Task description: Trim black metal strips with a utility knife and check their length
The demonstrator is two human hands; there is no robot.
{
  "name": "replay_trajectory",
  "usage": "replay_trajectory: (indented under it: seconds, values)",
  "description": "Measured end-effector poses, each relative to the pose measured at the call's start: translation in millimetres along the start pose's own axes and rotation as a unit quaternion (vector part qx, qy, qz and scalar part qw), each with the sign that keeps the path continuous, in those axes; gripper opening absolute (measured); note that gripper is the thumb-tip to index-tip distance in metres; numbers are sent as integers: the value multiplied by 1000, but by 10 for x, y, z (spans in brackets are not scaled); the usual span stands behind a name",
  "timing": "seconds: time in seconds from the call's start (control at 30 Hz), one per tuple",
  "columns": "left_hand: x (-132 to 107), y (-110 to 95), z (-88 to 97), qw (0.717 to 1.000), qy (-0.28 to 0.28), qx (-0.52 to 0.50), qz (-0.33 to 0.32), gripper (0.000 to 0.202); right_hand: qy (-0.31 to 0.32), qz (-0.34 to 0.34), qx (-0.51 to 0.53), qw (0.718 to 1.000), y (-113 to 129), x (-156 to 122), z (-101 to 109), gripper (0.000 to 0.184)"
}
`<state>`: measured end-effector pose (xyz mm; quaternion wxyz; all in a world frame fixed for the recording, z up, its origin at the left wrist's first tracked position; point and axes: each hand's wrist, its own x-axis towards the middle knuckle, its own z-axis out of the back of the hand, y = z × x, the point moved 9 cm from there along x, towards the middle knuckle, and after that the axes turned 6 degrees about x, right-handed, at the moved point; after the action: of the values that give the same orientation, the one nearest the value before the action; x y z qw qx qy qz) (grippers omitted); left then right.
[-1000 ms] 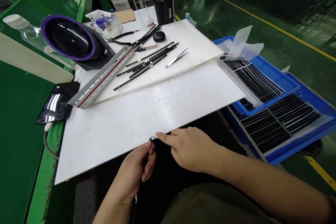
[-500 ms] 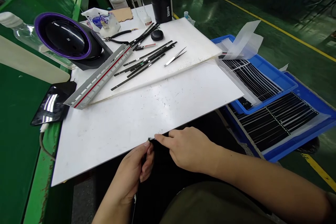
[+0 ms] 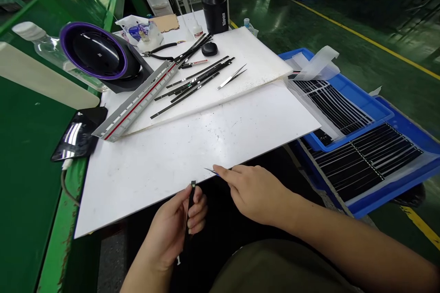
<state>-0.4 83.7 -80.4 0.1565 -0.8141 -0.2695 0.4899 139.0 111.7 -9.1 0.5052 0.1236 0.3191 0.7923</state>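
My left hand (image 3: 178,226) is closed around a thin black strip (image 3: 191,201), held upright just below the near edge of the white board (image 3: 192,146). My right hand (image 3: 252,192) pinches a small pointed tool (image 3: 210,170) whose tip lies over the board's edge, a short way right of the strip's top end. Further back on a second white board (image 3: 254,59) lie several more black strips (image 3: 192,83) and a pair of tweezers (image 3: 232,76).
A grey-and-red rail (image 3: 137,100), a purple-rimmed black device (image 3: 94,52), pliers (image 3: 160,50), a black bottle (image 3: 215,7) and a glue bottle (image 3: 197,29) stand at the back. A phone (image 3: 77,135) lies left. Blue trays (image 3: 364,114) of black strips sit to the right.
My hands have come apart: the right hand lifted the pointed tool away from the strip's top end, and the left hand shifted slightly with the strip.
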Motion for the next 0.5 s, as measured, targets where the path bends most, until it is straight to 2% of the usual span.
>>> replay_trajectory:
  seconds: [0.13, 0.2, 0.5]
  values:
    - [-7, -92, 88, 985, -80, 142, -54, 33, 23, 9, 1, 1000, 51, 23, -57, 55]
    - [-13, -117, 94, 976, -101, 182, -68, 34, 31, 17, 1, 999, 83, 42, -75, 54]
    - [25, -81, 170, 976, -107, 182, -52, 39, 32, 45, -12, 998, 160, 97, -53, 53]
